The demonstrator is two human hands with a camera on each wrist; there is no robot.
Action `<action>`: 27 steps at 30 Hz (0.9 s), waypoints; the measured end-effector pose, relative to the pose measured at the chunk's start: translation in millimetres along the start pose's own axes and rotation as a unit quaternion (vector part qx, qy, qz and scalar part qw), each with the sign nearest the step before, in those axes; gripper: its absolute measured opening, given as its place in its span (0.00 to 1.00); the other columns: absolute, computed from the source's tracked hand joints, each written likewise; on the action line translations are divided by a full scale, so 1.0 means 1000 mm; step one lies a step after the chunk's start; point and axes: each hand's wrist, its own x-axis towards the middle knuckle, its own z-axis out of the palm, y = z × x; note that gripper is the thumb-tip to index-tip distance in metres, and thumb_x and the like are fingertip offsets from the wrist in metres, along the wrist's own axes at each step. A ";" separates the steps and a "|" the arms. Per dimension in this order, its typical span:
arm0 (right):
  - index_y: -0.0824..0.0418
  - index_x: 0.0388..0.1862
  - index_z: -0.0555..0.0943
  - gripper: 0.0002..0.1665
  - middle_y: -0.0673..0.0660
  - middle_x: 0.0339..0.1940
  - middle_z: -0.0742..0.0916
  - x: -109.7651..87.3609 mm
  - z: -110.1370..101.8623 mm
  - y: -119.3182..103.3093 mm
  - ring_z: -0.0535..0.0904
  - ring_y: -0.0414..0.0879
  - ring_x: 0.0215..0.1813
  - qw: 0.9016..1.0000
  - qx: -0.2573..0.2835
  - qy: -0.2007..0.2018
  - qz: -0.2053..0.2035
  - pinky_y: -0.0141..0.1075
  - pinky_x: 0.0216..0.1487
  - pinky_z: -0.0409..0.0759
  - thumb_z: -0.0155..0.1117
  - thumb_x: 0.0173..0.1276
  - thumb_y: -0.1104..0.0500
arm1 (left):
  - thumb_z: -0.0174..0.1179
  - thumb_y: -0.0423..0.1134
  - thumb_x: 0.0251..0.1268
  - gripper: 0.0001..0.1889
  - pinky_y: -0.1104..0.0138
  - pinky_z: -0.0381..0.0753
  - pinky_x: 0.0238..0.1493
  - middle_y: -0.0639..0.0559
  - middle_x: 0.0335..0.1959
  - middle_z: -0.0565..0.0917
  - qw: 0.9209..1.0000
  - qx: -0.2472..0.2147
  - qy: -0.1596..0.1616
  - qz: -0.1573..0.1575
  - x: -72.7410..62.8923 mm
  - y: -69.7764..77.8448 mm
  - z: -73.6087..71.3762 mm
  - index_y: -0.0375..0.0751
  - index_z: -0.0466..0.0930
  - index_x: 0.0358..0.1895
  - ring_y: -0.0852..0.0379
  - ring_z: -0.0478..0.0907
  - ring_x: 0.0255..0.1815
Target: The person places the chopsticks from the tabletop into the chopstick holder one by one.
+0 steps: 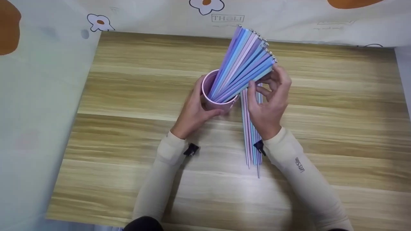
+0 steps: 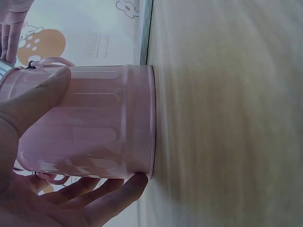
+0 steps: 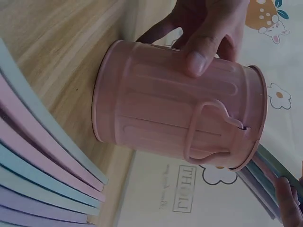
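In the head view, my left hand (image 1: 194,110) grips a pink metal pail (image 1: 221,107), its thumb across the near side. The left wrist view shows that pail (image 2: 90,120) with its base on the table. Inside leans a fanned bunch of pastel pencils (image 1: 237,64) with shiny ends, tilted up to the right. My right hand (image 1: 269,99) holds the lower right edge of that bunch with curled fingers and thumb; some fingertips are hidden behind the pencils. Nearby, a small wire handle (image 3: 203,135) hangs on the pail's side.
More pastel pencils (image 1: 249,128) lie on the wooden table (image 1: 128,96), partly under my right hand and wrist. In the right wrist view their flat ends (image 3: 52,156) show close up. A flowered sheet (image 1: 154,19) covers the area behind the table.
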 end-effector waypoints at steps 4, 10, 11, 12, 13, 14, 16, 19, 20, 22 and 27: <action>0.75 0.61 0.64 0.28 0.60 0.45 0.81 0.001 -0.002 0.002 0.82 0.52 0.40 1.000 -0.002 -0.010 0.009 0.34 0.39 0.87 0.64 0.65 0.73 | 0.80 0.33 0.43 0.53 0.63 0.60 0.73 0.39 0.70 0.69 1.000 0.002 0.000 -0.010 0.000 0.000 0.001 0.30 0.57 0.74 0.47 0.66 0.70; 0.75 0.61 0.65 0.24 0.56 0.43 0.80 0.009 -0.012 0.010 0.80 0.52 0.38 0.998 0.048 0.003 0.036 0.35 0.35 0.86 0.55 0.68 0.69 | 0.79 0.29 0.43 0.52 0.65 0.58 0.74 0.41 0.70 0.68 1.000 -0.001 -0.003 -0.026 0.000 0.001 0.001 0.32 0.56 0.74 0.49 0.64 0.71; 0.74 0.61 0.66 0.23 0.54 0.43 0.79 0.011 -0.015 0.012 0.80 0.52 0.38 0.998 0.044 0.004 0.046 0.36 0.34 0.86 0.54 0.69 0.69 | 0.79 0.29 0.43 0.52 0.65 0.57 0.74 0.41 0.71 0.68 1.000 -0.001 -0.003 -0.028 -0.001 0.001 0.001 0.33 0.56 0.74 0.49 0.64 0.71; 0.73 0.60 0.68 0.21 0.54 0.42 0.79 0.013 -0.017 0.014 0.80 0.51 0.37 0.997 0.039 0.004 0.059 0.35 0.34 0.85 0.53 0.69 0.69 | 0.79 0.30 0.43 0.53 0.65 0.57 0.75 0.44 0.71 0.68 1.000 0.001 -0.003 -0.027 0.000 -0.005 0.002 0.35 0.56 0.74 0.51 0.64 0.72; 0.72 0.59 0.69 0.20 0.54 0.41 0.79 0.016 -0.020 0.017 0.80 0.50 0.36 0.997 0.027 0.001 0.073 0.35 0.33 0.85 0.52 0.69 0.70 | 0.79 0.31 0.43 0.53 0.66 0.57 0.75 0.47 0.72 0.68 1.000 0.001 -0.002 -0.026 0.000 -0.010 0.003 0.38 0.56 0.75 0.53 0.64 0.72; 0.71 0.59 0.70 0.19 0.54 0.40 0.78 0.018 -0.023 0.020 0.80 0.49 0.36 0.996 0.011 -0.006 0.089 0.34 0.32 0.85 0.52 0.69 0.71 | 0.80 0.32 0.43 0.53 0.66 0.57 0.75 0.49 0.72 0.67 1.000 0.002 -0.001 -0.025 0.000 -0.016 0.003 0.40 0.56 0.75 0.55 0.63 0.72; 0.69 0.58 0.73 0.18 0.56 0.39 0.78 0.021 -0.029 0.025 0.80 0.46 0.35 0.990 -0.026 -0.026 0.133 0.32 0.30 0.84 0.52 0.69 0.72 | 0.80 0.34 0.43 0.54 0.66 0.57 0.74 0.54 0.72 0.67 1.000 0.002 0.000 -0.026 0.001 -0.026 0.005 0.45 0.56 0.76 0.59 0.63 0.71; 0.67 0.57 0.75 0.18 0.60 0.39 0.80 0.023 -0.035 0.034 0.80 0.44 0.35 0.978 -0.084 -0.060 0.184 0.27 0.29 0.80 0.55 0.68 0.71 | 0.80 0.34 0.43 0.54 0.65 0.57 0.74 0.53 0.72 0.67 1.000 -0.004 0.002 -0.026 0.000 -0.028 0.006 0.45 0.56 0.76 0.60 0.63 0.71; 0.66 0.57 0.75 0.19 0.60 0.40 0.80 0.023 -0.037 0.037 0.80 0.43 0.36 0.972 -0.102 -0.078 0.198 0.27 0.30 0.80 0.55 0.67 0.70 | 0.80 0.33 0.43 0.54 0.65 0.57 0.74 0.51 0.72 0.68 1.000 -0.009 0.002 -0.027 0.000 -0.024 0.005 0.43 0.56 0.76 0.58 0.63 0.71; 0.67 0.58 0.76 0.20 0.62 0.41 0.80 0.022 -0.039 0.045 0.80 0.45 0.37 0.961 -0.138 -0.119 0.208 0.30 0.34 0.81 0.57 0.67 0.70 | 0.79 0.30 0.43 0.52 0.63 0.58 0.74 0.45 0.71 0.68 1.000 -0.018 0.003 -0.021 -0.001 -0.014 0.004 0.37 0.57 0.75 0.53 0.65 0.70; 0.67 0.65 0.73 0.27 0.65 0.45 0.79 0.014 -0.042 0.060 0.79 0.51 0.40 0.923 -0.202 -0.225 0.239 0.41 0.40 0.80 0.57 0.66 0.71 | 0.78 0.30 0.44 0.50 0.61 0.61 0.73 0.38 0.69 0.69 1.000 -0.015 0.001 -0.002 -0.002 -0.001 0.001 0.29 0.57 0.73 0.45 0.67 0.69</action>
